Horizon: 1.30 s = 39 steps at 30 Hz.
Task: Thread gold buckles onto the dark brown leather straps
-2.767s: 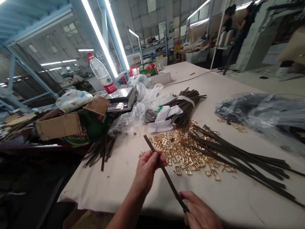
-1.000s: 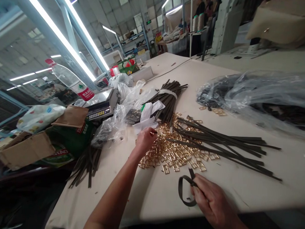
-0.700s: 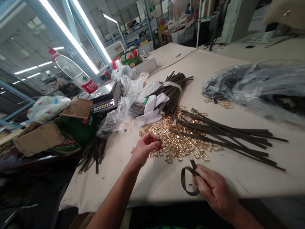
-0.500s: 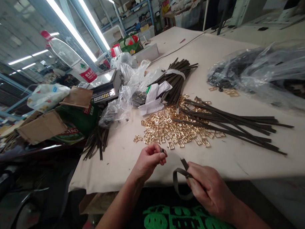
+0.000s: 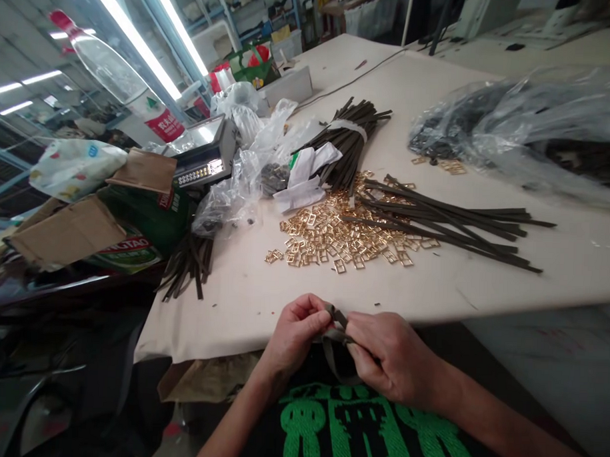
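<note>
Both my hands meet at the near edge of the table [image 5: 242,299]. My left hand [image 5: 295,331] pinches the end of a dark looped strap [image 5: 337,337], probably with a small buckle in its fingertips that I cannot make out. My right hand [image 5: 388,355] grips the same strap from the right, fingers closed. The loop hangs below my hands, over my black shirt. A heap of gold buckles [image 5: 335,236] lies on the table beyond them, with loose dark straps [image 5: 450,223] fanned out to its right.
A tied bundle of straps [image 5: 351,140] lies behind the buckles. Plastic bags [image 5: 528,133] sit at the right. A scale [image 5: 204,165], a bottle [image 5: 117,75], cardboard boxes [image 5: 67,237] and more straps [image 5: 188,268] crowd the left side.
My left hand picked something from the buckle heap and drew back to the table edge. It has met my right hand at the looped strap. The camera tilted down.
</note>
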Motion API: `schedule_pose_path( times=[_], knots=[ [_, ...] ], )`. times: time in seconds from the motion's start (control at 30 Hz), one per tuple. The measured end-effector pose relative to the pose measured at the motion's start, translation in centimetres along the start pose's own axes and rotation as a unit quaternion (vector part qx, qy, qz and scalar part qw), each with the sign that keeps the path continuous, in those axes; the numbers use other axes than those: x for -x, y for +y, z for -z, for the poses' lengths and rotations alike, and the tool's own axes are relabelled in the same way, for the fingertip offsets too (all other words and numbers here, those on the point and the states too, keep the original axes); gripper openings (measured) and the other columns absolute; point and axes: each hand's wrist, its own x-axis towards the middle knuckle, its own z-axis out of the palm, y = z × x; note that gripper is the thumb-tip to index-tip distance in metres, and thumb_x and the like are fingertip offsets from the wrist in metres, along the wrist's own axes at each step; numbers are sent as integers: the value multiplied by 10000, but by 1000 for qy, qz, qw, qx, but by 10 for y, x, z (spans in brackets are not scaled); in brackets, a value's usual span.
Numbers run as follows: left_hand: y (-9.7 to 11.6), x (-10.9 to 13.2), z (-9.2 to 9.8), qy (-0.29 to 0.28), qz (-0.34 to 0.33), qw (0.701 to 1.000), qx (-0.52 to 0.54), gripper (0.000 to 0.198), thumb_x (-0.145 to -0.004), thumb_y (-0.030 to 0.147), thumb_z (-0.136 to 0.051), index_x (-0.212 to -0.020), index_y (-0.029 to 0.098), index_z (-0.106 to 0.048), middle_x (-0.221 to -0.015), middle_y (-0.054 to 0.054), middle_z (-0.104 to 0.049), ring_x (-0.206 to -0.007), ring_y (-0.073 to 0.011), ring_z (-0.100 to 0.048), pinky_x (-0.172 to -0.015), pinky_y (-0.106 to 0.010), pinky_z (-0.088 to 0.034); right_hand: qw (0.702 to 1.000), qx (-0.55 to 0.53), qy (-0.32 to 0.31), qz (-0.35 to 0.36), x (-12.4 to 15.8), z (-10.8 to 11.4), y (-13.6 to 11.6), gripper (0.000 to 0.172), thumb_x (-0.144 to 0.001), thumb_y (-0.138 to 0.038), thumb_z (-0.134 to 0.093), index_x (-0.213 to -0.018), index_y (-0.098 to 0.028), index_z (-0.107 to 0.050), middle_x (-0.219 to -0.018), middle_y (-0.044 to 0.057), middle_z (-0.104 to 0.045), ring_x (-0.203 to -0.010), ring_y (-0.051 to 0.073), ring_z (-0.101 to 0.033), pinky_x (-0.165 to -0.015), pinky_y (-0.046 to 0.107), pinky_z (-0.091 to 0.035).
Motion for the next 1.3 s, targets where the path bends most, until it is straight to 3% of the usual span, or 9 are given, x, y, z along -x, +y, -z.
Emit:
schedule_pose_path(
  times=[0.13, 0.3, 0.63, 0.8, 0.97, 1.3],
  knots=[
    [-3, 4, 2, -22, -16, 1000, -13, 310, -707, 338, -818, -689, 140, -579, -680, -13, -643, -606, -101, -547, -611, -219, -407, 999, 21, -28, 0, 4, -1, 0, 234, -872, -153, -370, -660, -210, -451, -595, -13, -493, -528, 133, -427, -527, 303, -266],
    [-2, 12, 5, -24, -12, 999, -36, 258, -714, 286, -823, -842, 146, -648, -661, 1, -665, -569, -99, -585, -571, -204, -423, 996, -1, -94, -1, 9, 1, -4, 229, -849, -135, -384, -634, -207, -418, -591, -13, -496, -529, 123, -401, -532, 306, -237],
    [-14, 17, 12, -42, 50, 998, -9, 281, -683, 274, -850, -906, 146, -737, -653, 1, -654, -569, -72, -550, -585, -192, -411, 995, -9, -95, -9, 18, -2, -7, 241, -873, -151, -384, -638, -202, -404, -598, -15, -491, -535, 114, -380, -544, 312, -205],
    [-20, 19, 16, -72, 81, 994, 23, 285, -600, 303, -894, -805, 155, -762, -672, -13, -663, -563, -88, -543, -566, -213, -414, 993, -56, -106, -14, 20, -4, -6, 240, -868, -153, -378, -635, -205, -377, -589, -29, -464, -528, 104, -365, -541, 297, -215],
    [-25, 25, 19, -47, 123, 990, 53, 287, -627, 339, -881, -835, 168, -781, -695, -31, -693, -577, -82, -563, -579, -194, -422, 990, -67, -122, -24, 20, -4, -7, 242, -870, -169, -374, -632, -195, -411, -594, -14, -494, -535, 105, -383, -542, 293, -221],
    [-19, 28, 18, -41, 85, 996, 1, 142, -717, 226, -807, -825, 148, -759, -659, -13, -672, -552, -68, -548, -567, -185, -416, 989, -60, -136, -14, 15, -4, -9, 242, -848, -145, -394, -614, -186, -438, -579, -12, -500, -520, 101, -374, -532, 286, -210]
  ],
)
